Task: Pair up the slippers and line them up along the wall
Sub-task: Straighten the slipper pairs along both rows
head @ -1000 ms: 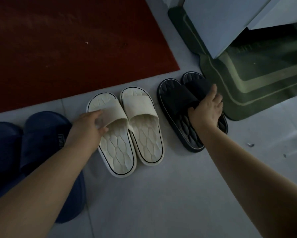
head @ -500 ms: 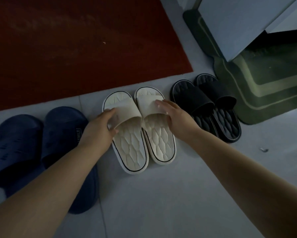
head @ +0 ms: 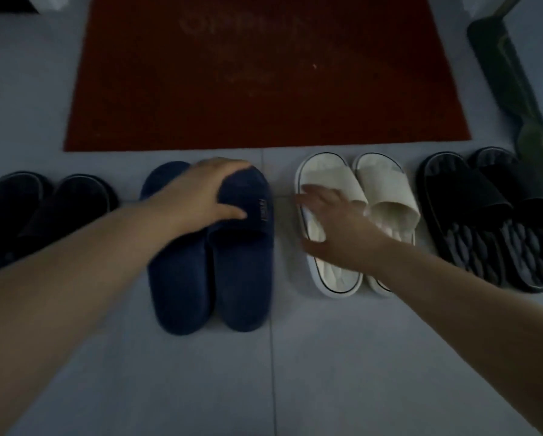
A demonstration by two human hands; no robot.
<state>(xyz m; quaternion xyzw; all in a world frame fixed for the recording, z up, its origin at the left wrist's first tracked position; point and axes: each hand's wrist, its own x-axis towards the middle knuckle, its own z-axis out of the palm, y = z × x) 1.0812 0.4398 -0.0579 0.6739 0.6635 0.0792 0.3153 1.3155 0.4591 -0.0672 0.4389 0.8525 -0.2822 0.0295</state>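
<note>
Your left hand lies across the straps of the navy pair. The fingers curve over the front and the thumb sits on the strap of the slipper nearer to the white pair, so I judge it a light grip on that strap. Your right hand is spread, with straight fingers, and holds nothing. It is over the left slipper of the white pair, but it is blurred and I cannot tell if it touches.

The step in hand seems to be straightening the navy pair. Press down a little and slide the 2 slippers as 1 unit, so they do not separate or turn. Their toes are already almost level with those of the white pair and the black pair, near the edge of the red mat, so probably only a small correction is needed. Leave a gap on each side.

The navy pair is directly under your left palm. The right hand is near it, across a strip of bare floor.
</note>
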